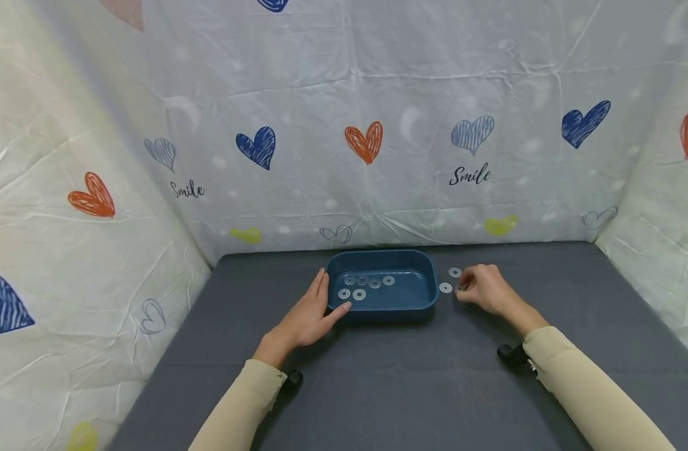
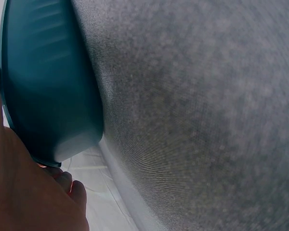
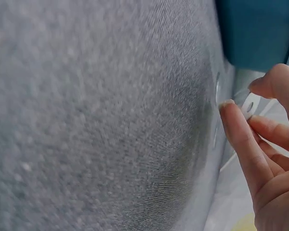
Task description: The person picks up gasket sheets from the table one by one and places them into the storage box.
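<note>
A blue plastic tray [image 1: 389,316] sits on the dark table with several flat metal washers [image 1: 359,294] lying inside it. My left hand [image 1: 308,318] rests against the tray's left end, fingers straight along the side and thumb on the near rim. In the left wrist view, that hand lies at the corner of the tray [image 2: 50,86]. To the right of the tray, my right hand [image 1: 486,289] pinches one washer [image 3: 251,105] between thumb and fingers, just above the table. Two loose washers [image 1: 446,288] lie between the tray and this hand.
Dark grey cloth covers the table [image 1: 400,388]. Behind its far edge hangs a white curtain [image 1: 411,188] printed with hearts, and similar sheets close off both sides. A black wrist strap device [image 1: 513,356] is on the right forearm.
</note>
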{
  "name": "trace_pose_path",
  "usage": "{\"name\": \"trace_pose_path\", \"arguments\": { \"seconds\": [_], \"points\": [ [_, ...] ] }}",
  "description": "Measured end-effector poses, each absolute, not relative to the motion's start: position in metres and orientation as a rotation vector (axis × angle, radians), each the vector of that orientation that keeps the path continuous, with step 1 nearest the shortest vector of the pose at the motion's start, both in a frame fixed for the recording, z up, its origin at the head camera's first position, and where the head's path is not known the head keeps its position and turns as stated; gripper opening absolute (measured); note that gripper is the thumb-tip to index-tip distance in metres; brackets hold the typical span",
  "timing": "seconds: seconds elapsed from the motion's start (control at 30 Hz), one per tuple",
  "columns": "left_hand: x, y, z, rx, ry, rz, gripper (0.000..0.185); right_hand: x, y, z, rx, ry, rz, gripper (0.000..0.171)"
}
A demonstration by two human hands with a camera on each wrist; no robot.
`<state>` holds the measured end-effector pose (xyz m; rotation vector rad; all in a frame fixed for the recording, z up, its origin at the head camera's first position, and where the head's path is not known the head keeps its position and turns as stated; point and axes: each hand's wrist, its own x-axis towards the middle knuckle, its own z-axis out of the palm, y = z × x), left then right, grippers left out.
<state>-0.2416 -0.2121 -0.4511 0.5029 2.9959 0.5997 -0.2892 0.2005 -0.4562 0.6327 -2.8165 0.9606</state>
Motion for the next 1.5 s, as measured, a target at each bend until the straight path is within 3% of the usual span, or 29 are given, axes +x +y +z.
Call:
{"name": "trace_pose_path", "arguments": {
  "seconds": [0.73,1.5],
  "points": [
    [-0.242,-0.213,-0.450,0.481,2.987,0.579,0.106,-0.264,0.184,-0.441,0.670,-2.578,1.172,0.021],
    [-0.239,-0.212,-0.447,0.490,2.982,0.567,0.105,-0.272,0.143,-0.427,0.829,-2.496,1.222,0.018]
  ]
}}
